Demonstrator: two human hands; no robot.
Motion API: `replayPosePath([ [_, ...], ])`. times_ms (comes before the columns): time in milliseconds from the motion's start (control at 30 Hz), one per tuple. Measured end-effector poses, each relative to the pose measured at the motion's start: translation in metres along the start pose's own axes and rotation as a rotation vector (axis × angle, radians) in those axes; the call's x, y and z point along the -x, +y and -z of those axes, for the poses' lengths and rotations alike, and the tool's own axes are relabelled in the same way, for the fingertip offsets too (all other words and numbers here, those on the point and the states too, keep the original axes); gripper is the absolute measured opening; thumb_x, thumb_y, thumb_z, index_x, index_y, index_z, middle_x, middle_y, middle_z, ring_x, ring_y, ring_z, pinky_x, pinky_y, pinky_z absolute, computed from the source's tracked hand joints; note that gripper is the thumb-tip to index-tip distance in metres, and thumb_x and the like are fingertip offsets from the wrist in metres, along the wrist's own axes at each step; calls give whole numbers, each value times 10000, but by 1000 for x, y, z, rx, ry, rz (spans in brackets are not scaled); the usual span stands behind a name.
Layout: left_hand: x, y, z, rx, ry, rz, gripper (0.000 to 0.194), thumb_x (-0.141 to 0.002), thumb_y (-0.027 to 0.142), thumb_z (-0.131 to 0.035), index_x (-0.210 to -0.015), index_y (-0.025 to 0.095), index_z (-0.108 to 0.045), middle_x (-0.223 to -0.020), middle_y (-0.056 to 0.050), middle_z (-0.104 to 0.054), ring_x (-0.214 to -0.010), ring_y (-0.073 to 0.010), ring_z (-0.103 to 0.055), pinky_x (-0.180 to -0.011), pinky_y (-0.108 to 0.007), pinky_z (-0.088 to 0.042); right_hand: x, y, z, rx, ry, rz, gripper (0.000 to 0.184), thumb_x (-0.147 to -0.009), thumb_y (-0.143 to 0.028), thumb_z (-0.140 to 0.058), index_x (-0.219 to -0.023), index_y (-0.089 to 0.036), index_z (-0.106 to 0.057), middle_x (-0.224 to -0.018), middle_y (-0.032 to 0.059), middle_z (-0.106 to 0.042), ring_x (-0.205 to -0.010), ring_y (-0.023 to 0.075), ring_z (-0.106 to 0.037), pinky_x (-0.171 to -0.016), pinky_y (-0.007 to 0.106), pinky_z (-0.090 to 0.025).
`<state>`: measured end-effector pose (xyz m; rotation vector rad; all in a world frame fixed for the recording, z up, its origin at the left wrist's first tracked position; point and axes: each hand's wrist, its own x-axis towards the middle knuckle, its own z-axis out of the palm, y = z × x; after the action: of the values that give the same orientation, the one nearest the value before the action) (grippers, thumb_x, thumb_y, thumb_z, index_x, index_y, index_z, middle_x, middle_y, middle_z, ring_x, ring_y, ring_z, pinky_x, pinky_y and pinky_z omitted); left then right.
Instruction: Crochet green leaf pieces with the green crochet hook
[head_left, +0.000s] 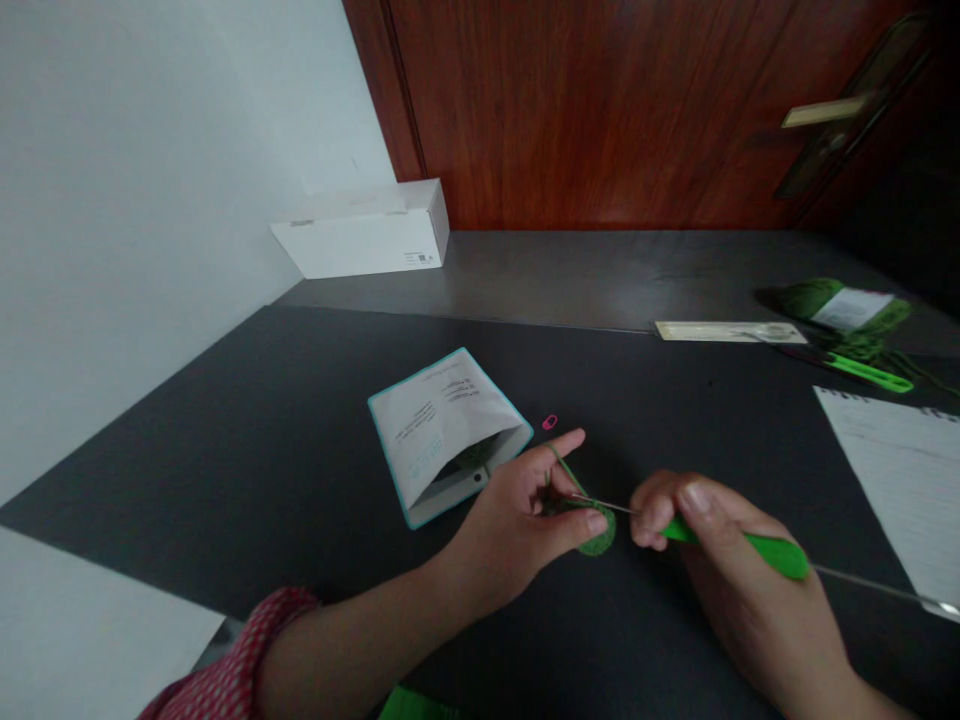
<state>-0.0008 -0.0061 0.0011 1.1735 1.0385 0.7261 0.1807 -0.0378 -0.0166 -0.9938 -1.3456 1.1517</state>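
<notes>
A small round piece of green crochet (598,541) is pinched between the thumb and fingers of my left hand (514,525). Over that hand's raised index finger runs a strand of green yarn (571,474). My right hand (731,540) grips a crochet hook by its green handle (780,556). The hook's thin metal tip meets the top edge of the crochet piece, where fingers partly hide the stitches. Just beyond my left hand lies a white pouch (442,430) with a teal border, its mouth gaping and something dark green inside. A pink stitch marker (550,422) lies nearby.
A white box (367,240) stands against the wall. At the right are a green yarn skein (814,298), a bright green tool (870,373), a pale narrow strip (712,331) and a notebook (892,470). A bright green item (416,705) shows at the bottom edge.
</notes>
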Motion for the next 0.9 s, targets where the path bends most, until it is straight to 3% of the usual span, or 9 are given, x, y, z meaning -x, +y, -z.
replayPosePath([
  [133, 0, -2, -5, -102, 74, -77, 134, -715, 179, -726, -689, 173, -595, -777, -8, -656, -1032, -218, -584, -1040, -396, -330, 8, -3, -5, 601, -142, 474, 209, -956, -212, -490, -775, -211, -594, -702, 33, -602, -671, 179, -549, -597, 298, -442],
  [200, 0, -2, -5, -54, 46, -74, 102, -710, 166, -736, -759, 158, -647, -740, 15, -630, -947, -187, -594, -1047, -383, -315, 8, -1, -5, 895, -174, 689, 161, -934, -193, -534, -800, -202, -623, -716, 53, -634, -674, 195, -544, -652, 342, -462],
  [300, 1, -2, -1, 198, -140, 82, 480, -671, 187, -797, -1126, 145, -649, -774, 35, -621, -759, -121, -576, -931, -341, -394, 4, -1, 5, 1092, -230, 934, 166, -941, -241, -542, -836, -215, -669, -777, 59, -710, -736, 213, -581, -774, 392, -480],
  [400, 2, 0, 7, 378, -336, 222, 730, -633, 189, -837, -1306, 156, -555, -755, 48, -608, -698, -93, -556, -839, -291, -419, 3, -7, 26, 1028, -391, 1140, 198, -949, -348, -537, -927, -242, -703, -799, 21, -756, -789, 210, -624, -826, 370, -476],
  [467, 3, 1, 12, 369, -376, 235, 701, -624, 190, -846, -1274, 147, -589, -742, 41, -607, -713, -104, -561, -832, -290, -416, 7, -12, 39, 950, -446, 1055, 263, -965, -403, -500, -988, -238, -703, -817, 22, -761, -814, 222, -645, -863, 373, -463],
  [567, 2, 1, 15, 340, -387, 226, 636, -638, 180, -834, -1237, 154, -623, -762, 23, -629, -740, -126, -570, -834, -308, -410, 12, -14, 45, 630, -339, 671, 277, -989, -381, -443, -978, -244, -684, -836, 52, -739, -833, 256, -651, -771, 404, -470],
  [733, -1, -2, 15, 415, -519, 236, 559, -644, 123, -800, -1185, 151, -663, -763, 18, -645, -681, -89, -562, -752, -253, -416, 6, -9, 27, -59, -223, 270, 309, -973, -372, -451, -824, -242, -688, -644, 28, -638, -627, 203, -560, -604, 361, -432],
  [900, -5, -7, 17, 513, -630, 280, 559, -635, 165, -824, -1172, 130, -674, -786, 0, -652, -702, -86, -586, -708, -230, -410, -2, -7, 13, -377, -123, -14, 357, -947, -367, -488, -693, -226, -695, -540, 17, -605, -570, 179, -508, -598, 333, -418],
])
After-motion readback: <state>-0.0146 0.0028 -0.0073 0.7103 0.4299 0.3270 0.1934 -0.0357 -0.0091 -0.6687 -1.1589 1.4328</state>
